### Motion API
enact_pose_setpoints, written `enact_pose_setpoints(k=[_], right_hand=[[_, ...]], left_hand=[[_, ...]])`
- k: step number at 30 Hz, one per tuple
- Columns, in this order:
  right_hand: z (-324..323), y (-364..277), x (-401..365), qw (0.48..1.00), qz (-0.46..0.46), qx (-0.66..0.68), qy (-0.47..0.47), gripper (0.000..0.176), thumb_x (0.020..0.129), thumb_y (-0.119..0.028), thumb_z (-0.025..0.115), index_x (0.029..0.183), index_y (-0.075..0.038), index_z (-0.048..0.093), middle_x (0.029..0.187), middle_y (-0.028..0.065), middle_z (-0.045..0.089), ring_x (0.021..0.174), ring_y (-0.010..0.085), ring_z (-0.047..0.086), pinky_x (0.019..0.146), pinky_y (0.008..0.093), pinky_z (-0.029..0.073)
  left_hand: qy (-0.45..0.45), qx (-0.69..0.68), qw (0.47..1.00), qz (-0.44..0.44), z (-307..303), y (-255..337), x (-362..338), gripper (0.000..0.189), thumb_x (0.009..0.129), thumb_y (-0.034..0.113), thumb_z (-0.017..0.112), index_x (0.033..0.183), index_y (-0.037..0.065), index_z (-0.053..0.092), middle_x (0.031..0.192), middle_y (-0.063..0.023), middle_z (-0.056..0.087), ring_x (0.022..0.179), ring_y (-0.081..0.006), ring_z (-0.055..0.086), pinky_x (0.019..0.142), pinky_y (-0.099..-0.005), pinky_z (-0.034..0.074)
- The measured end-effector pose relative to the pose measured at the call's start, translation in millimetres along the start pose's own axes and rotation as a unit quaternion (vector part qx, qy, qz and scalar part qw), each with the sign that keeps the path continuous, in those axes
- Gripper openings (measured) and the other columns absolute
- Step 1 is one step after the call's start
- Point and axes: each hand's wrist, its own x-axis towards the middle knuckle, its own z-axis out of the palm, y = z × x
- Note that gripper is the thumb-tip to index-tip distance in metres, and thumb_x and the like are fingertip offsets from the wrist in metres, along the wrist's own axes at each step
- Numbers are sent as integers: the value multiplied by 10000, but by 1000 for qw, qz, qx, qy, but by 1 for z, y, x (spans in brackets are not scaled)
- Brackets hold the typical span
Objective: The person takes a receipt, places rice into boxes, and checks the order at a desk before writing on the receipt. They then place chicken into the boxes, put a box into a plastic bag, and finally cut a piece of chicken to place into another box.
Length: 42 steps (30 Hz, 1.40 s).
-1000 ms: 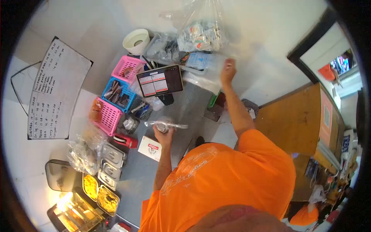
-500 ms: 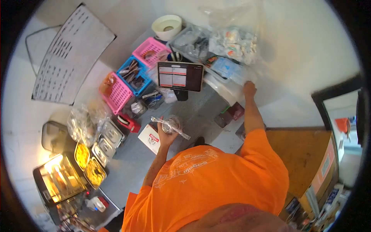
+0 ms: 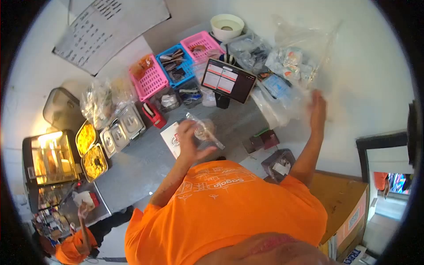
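My left hand [image 3: 191,143] hovers at the white box [image 3: 169,138] with red and black print, thumb and fingers apart. Just beyond its thumb are a round clear container [image 3: 204,131] and a long narrow item in clear wrap [image 3: 216,140] lying across it. At the far right my right hand [image 3: 316,109] is raised near the wall, smeared by motion, so I cannot see whether it holds anything. Clear plastic bags [image 3: 276,108] lie to its left.
A tablet [image 3: 228,81] stands mid-table before pink [image 3: 152,81] and blue baskets [image 3: 182,73]. Left are a red tape dispenser [image 3: 153,115], metal lidded pans [image 3: 131,121] and a lit warmer [image 3: 52,159]. A co-worker [image 3: 75,245] is at lower left.
My left hand has let go of the clear container and wrapped item and shifted left over the box. My right hand has moved off the plastic bags. The view has turned, bringing the co-worker into sight.
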Motion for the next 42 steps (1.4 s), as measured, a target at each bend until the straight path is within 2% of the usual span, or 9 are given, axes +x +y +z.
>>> enact_pose_setpoints(k=[3, 16, 25, 29, 33, 36, 38, 41, 42], right_hand=[[-27, -137, -14, 836, -31, 391, -383, 193, 831, -139, 560, 973, -10, 546, 852, 146, 578, 831, 364, 545, 765, 381, 443], [39, -274, -16, 837, -83, 458, -289, 90, 858, -113, 577, 834, -27, 588, 726, 29, 555, 725, 118, 557, 651, 256, 446], [92, -479, -56, 382, 93, 730, -558, 371, 987, -391, 391, 797, -110, 541, 439, -27, 325, 281, 102, 257, 283, 263, 228], [103, -569, -96, 132, 160, 751, -626, 379, 989, -401, 380, 1129, -106, 572, 429, -20, 328, 270, 108, 241, 277, 255, 229], [137, -613, -121, 484, 102, 721, -485, 425, 975, -425, 410, 1281, -142, 497, 473, -37, 373, 302, 96, 277, 280, 244, 239], [157, -613, -140, 419, 264, 728, -475, 431, 947, -458, 464, 1246, -154, 524, 633, -36, 488, 373, 77, 355, 297, 236, 270], [236, -579, -141, 111, 37, 797, -593, 452, 931, -473, 487, 1242, -146, 525, 752, -29, 515, 398, 63, 368, 295, 230, 262], [233, -536, -153, 84, 74, 806, -582, 513, 917, -492, 506, 1274, -124, 504, 1013, 26, 559, 598, 93, 532, 445, 245, 424], [239, -539, -157, 329, 180, 795, -476, 537, 915, -494, 508, 1298, -118, 484, 1097, 44, 547, 773, 123, 549, 596, 280, 455]], left_hand=[[-130, -26, 985, 108, -9, 53, 60, 817, 631, 439, 796, 1269, 71, 442, 1310, -181, 446, 1212, -388, 429, 1001, -512, 347], [-47, -331, 889, -313, -228, 1, -83, 214, 850, 256, 672, 851, 48, 621, 662, 47, 490, 621, -33, 396, 536, -227, 342], [-114, -340, 826, -434, -418, 6, -255, 656, 839, 642, 508, 1152, 74, 600, 1042, -86, 590, 834, -165, 570, 679, -272, 477], [82, -760, 644, -5, -445, 2, -245, 875, 745, 807, 359, 1192, 90, 586, 1321, -139, 483, 1157, -291, 480, 932, -446, 416], [224, -887, 403, -36, -433, 43, -232, 1030, 657, 892, 341, 1279, 89, 512, 1365, -156, 440, 1247, -325, 411, 1015, -454, 342], [329, -607, 629, -358, -417, 46, -243, 1127, 652, 889, 353, 1413, 58, 313, 1395, -190, 394, 1273, -332, 388, 1055, -454, 312], [324, -576, 654, -368, -415, 26, -265, 1163, 672, 870, 368, 1434, 2, 224, 1397, -216, 375, 1280, -328, 382, 1079, -435, 300], [324, -825, 432, -167, -427, 23, -263, 1075, 750, 794, 407, 1351, -90, 293, 1366, -244, 381, 1282, -320, 379, 1094, -392, 309], [359, -788, 477, -149, -425, 22, -261, 1026, 768, 769, 420, 1330, -84, 325, 1355, -239, 392, 1280, -313, 384, 1074, -383, 336]])
